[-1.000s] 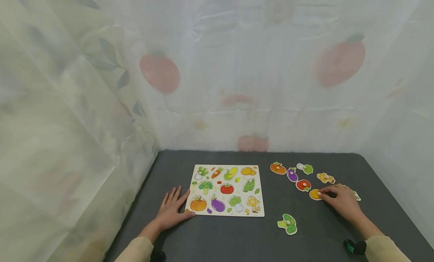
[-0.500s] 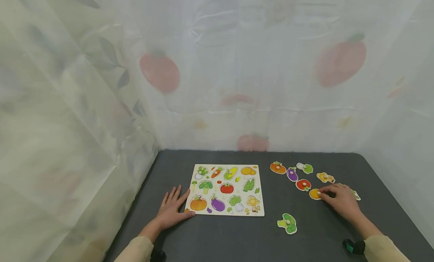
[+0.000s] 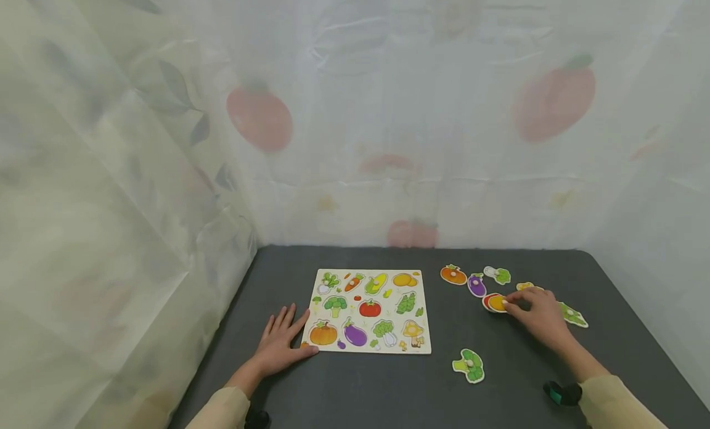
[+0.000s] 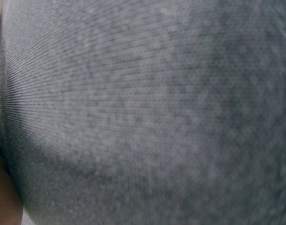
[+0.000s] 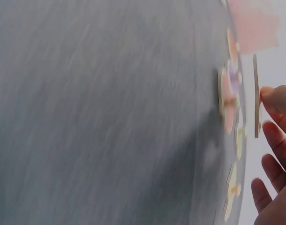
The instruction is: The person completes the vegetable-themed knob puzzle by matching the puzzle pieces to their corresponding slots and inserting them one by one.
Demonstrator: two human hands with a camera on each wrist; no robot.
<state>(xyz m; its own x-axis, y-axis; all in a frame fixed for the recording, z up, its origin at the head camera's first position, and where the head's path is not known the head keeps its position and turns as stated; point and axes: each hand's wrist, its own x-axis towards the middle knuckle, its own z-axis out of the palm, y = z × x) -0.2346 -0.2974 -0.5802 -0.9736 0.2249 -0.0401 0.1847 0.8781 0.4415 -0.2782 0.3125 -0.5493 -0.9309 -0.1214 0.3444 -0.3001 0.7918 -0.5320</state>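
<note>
My right hand (image 3: pixel 539 318) pinches a yellow potato puzzle piece (image 3: pixel 497 303) by its small knob. In the right wrist view the potato piece (image 5: pixel 256 96) shows edge-on, raised off the table, between thumb and fingers. From above it overlaps the red tomato piece (image 3: pixel 486 302), partly hiding it. My left hand (image 3: pixel 281 344) lies with spread fingers at the left edge of the vegetable puzzle board (image 3: pixel 388 315), its thumb touching the lower left corner. In the left wrist view only slivers of the left hand (image 4: pixel 4 197) show at the edge.
Several knobbed pieces lie right of the board: pumpkin (image 3: pixel 453 275), eggplant (image 3: pixel 476 286), bok choy (image 3: pixel 497 275) and a green piece (image 3: pixel 572 315). The mushroom piece (image 3: pixel 526 286) is partly hidden behind the right hand. A broccoli piece (image 3: pixel 470 366) lies nearer me on the dark table (image 3: pixel 388 392).
My right hand has lifted the potato piece and moved left and slightly away from me with it, over the tomato piece. The left hand and board have stayed put.
</note>
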